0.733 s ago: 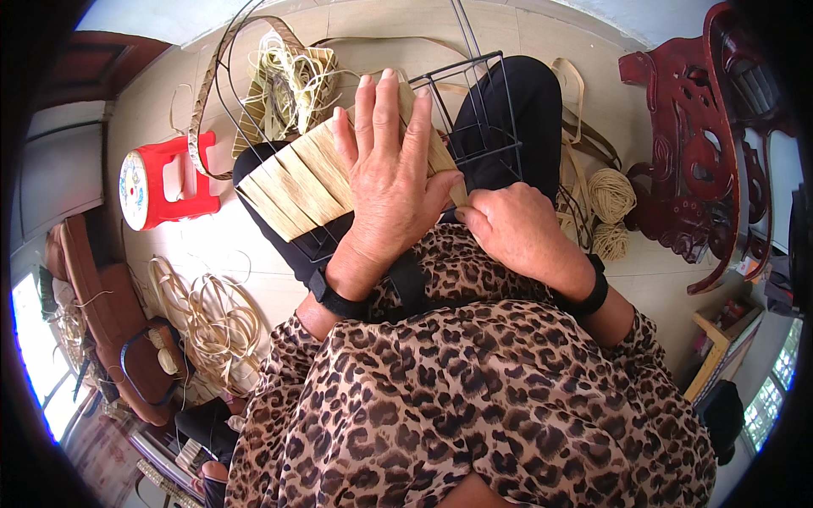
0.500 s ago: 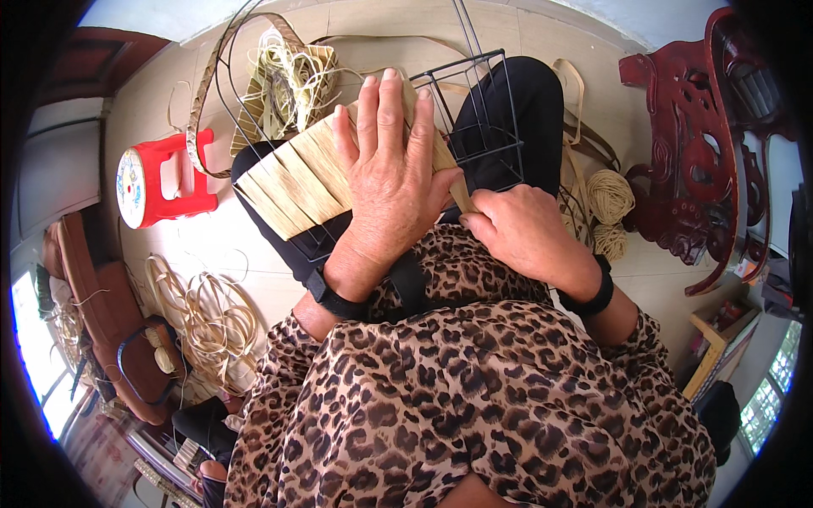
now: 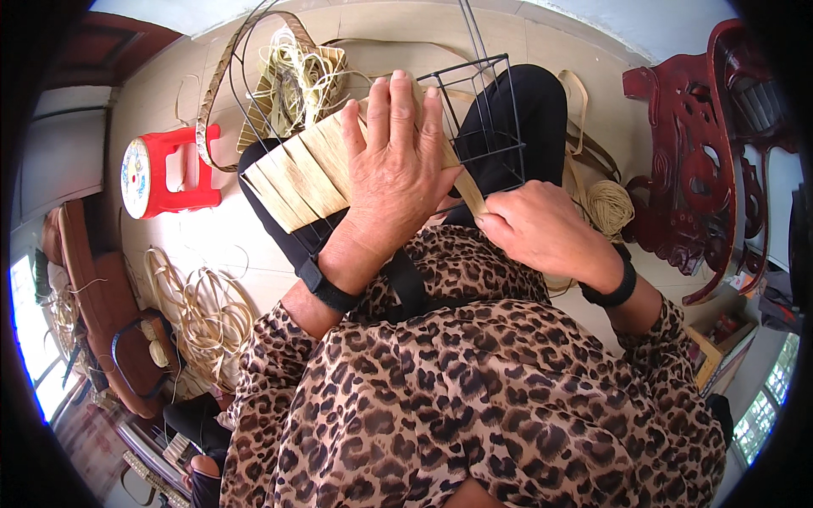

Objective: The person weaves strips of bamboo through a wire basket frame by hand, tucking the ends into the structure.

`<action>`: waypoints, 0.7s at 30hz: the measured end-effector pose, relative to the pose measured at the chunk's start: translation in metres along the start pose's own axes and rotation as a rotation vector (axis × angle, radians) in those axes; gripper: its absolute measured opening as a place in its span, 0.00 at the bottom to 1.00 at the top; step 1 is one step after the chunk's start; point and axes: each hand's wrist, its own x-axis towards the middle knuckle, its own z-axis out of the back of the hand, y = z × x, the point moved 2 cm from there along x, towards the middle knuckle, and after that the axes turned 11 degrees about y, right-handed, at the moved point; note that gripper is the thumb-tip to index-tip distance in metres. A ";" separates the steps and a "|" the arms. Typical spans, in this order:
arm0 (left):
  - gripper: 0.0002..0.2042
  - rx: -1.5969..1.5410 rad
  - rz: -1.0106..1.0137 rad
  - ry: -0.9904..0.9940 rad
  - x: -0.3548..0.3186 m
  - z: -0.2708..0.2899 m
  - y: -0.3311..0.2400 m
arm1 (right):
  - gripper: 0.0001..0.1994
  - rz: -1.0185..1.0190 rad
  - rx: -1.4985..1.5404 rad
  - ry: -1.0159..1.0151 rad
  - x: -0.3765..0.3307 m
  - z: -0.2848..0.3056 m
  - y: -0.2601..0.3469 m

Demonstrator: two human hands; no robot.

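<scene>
Across my lap rests a black wire frame (image 3: 494,152), its left part wrapped side by side in flat tan strips (image 3: 298,176). My left hand (image 3: 391,173) lies flat on the wrapped part, fingers stretched out and pointing away from me. To its right, my right hand (image 3: 546,229) is closed on the end of a tan strip (image 3: 471,188). That strip runs taut from the wrapping beside my left thumb down to my right fingertips. The right part of the frame is bare wire. My left palm hides some of the wrapping.
A red stool (image 3: 174,172) stands at the left, with a pile of loose tan strips (image 3: 203,317) on the floor nearer me. Beyond the frame sits a striped bag (image 3: 292,89) holding pale strands. Right lie a cord ball (image 3: 610,210) and a carved dark-red wooden chair (image 3: 690,161).
My right hand has drawn a little to the right and slightly nearer me, and more of the strip shows between it and the frame. My left hand stays flat on the wrapping.
</scene>
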 end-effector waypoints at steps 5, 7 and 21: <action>0.39 0.126 0.022 0.002 0.003 -0.004 0.002 | 0.10 0.055 -0.188 -0.042 0.019 0.002 0.010; 0.38 0.172 0.029 -0.001 0.003 -0.008 0.001 | 0.07 0.047 -0.305 -0.044 0.025 0.001 0.008; 0.36 0.180 0.046 -0.015 0.008 -0.012 0.001 | 0.09 0.011 -0.159 -0.148 0.018 0.009 0.003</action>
